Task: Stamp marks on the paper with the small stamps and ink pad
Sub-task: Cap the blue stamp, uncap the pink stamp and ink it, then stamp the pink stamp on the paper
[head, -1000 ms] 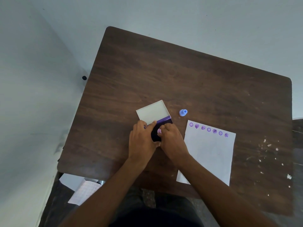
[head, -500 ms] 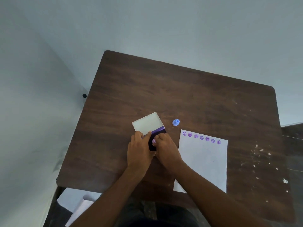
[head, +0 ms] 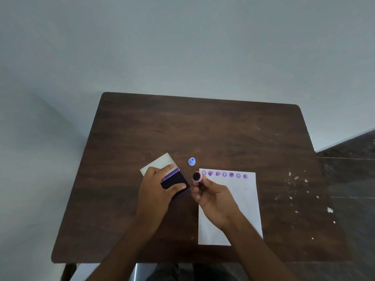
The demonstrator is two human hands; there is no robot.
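Note:
A white sheet of paper lies on the dark wooden table, with a row of several purple marks along its top edge. My right hand pinches a small pink stamp, its inked face turned up toward me, just left of the paper's top corner. My left hand grips the open purple ink pad; its white lid stands open behind my fingers. A second small blue stamp stands on the table above the pad and paper.
White specks and scratches dot the table's right side. A grey wall runs behind and to the left of the table. Dark floor shows at the right. My lap and something white lie below the near edge.
My right hand has lifted the pink stamp off the ink pad and moved it right toward the paper. The left hand still holds the pad. The camera has tilted upward.

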